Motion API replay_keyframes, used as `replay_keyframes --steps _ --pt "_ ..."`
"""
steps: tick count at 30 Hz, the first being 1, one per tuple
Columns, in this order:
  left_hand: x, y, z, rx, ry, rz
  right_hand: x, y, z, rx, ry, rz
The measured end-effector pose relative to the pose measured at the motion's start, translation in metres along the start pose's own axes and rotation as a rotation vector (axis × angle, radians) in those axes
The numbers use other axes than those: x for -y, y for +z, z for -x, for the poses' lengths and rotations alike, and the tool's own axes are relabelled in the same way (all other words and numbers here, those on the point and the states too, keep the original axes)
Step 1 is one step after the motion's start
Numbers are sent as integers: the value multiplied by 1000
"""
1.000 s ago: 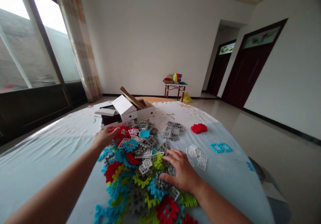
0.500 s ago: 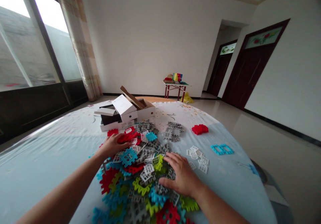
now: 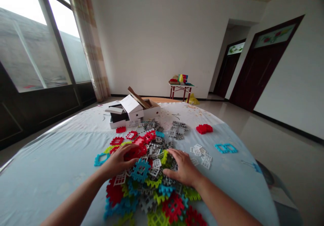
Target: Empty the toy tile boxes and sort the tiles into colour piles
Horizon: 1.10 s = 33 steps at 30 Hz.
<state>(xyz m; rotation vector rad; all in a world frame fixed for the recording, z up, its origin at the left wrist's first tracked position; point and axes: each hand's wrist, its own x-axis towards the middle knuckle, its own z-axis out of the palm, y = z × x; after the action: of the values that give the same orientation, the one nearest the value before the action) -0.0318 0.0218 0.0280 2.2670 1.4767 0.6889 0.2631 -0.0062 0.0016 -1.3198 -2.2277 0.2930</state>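
A heap of flat plastic interlocking tiles (image 3: pixel 152 178) in red, blue, green, grey and white lies in front of me on a pale blue cloth. My left hand (image 3: pixel 119 160) rests on the left side of the heap with its fingers curled over red tiles (image 3: pixel 136 150). My right hand (image 3: pixel 183 167) lies flat on the right side of the heap, fingers stretched out over grey and green tiles. Neither hand lifts a tile off the heap.
Open white cardboard boxes (image 3: pixel 131 113) stand at the far side of the cloth-covered table (image 3: pixel 50 158). Sorted groups lie apart: grey tiles (image 3: pixel 178 130), red tiles (image 3: pixel 204 129), blue tiles (image 3: pixel 226 148), white tiles (image 3: pixel 202 155). A small red-legged table (image 3: pixel 181 87) stands by the far wall.
My left hand has drawn back toward me across the heap, dragging tiles with it and leaving some spread behind. My right hand has barely shifted. The view has turned slightly left.
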Motion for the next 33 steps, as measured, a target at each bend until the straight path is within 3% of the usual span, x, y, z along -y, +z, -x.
replay_keyframes --steps 7,10,13,17,20,23,27,33 --pt "-37 -5 11 119 60 185 0 6 -13 12 24 -27" --pt "-36 -14 11 22 33 279 6 6 -16 39 9 -75" --pt "-18 -20 10 -189 -78 345 12 4 -18 55 -29 -128" --pt "21 -21 13 -458 -251 321 9 -5 -20 23 -77 -216" --pt "46 -19 19 -515 -372 223 1 -20 -18 -62 -73 -244" --pt "56 -18 23 -524 -445 164 2 -40 -8 -72 -50 -241" --pt "53 -15 24 -571 -474 137 36 -52 11 61 -209 -197" --pt "53 -7 26 -651 -514 164 120 -17 21 254 -710 -38"
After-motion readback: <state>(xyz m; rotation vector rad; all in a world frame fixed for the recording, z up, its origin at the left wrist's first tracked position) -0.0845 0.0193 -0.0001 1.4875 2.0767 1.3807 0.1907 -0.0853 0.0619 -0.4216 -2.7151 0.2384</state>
